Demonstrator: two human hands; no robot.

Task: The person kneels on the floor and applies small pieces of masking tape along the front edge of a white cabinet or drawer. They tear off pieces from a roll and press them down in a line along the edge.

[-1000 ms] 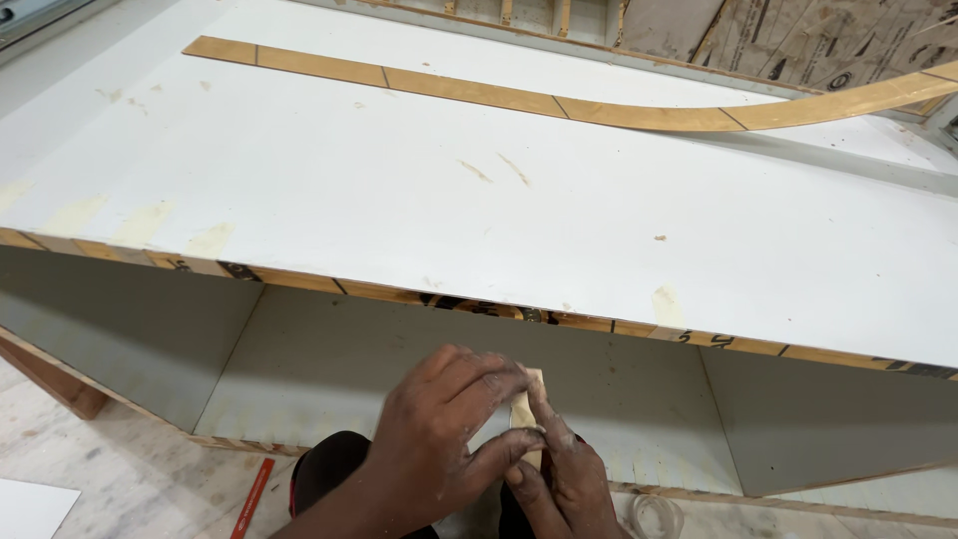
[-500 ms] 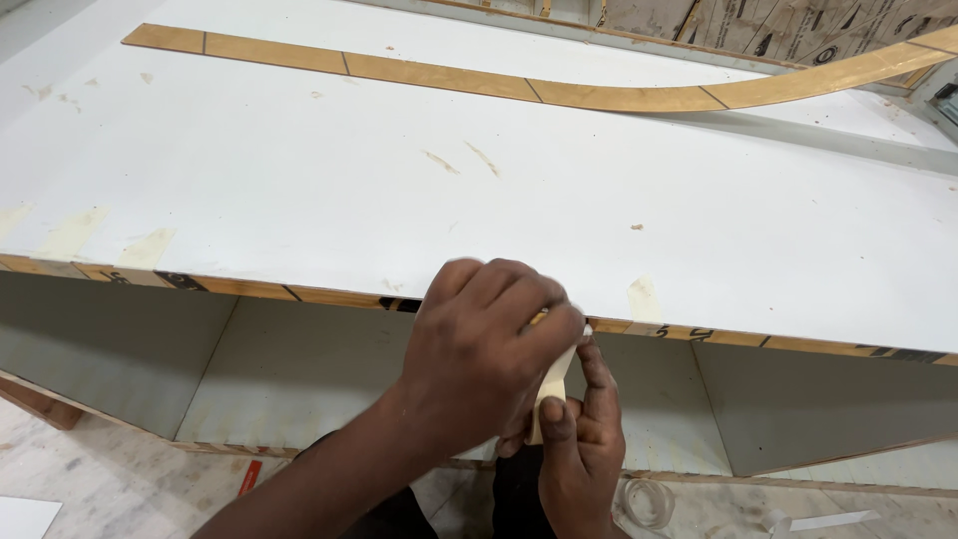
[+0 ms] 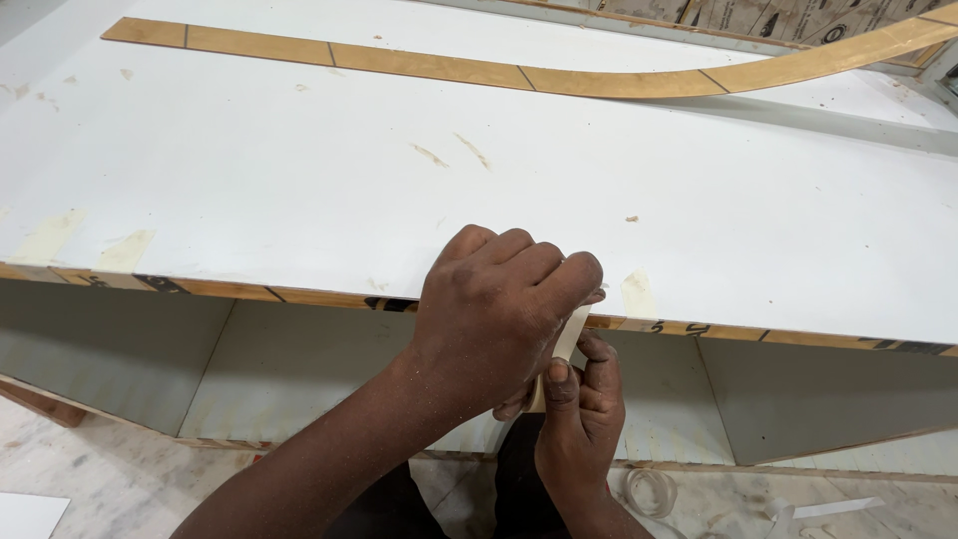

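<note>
Both hands pinch 1 tape strip (image 3: 567, 339) at the board (image 3: 299, 180) edge, left hand (image 3: 499, 309) pressing, right hand (image 3: 582, 404) clamped below: uneven pull risks wrinkles or lifting.

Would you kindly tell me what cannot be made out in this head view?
- Where the tape strip meets the board edge: covered by the left hand.
- Lower end of the strip: hidden behind the right hand.
- Marks on the edge: too small.
- Curved wooden strip: cut off at the right frame edge.
</note>
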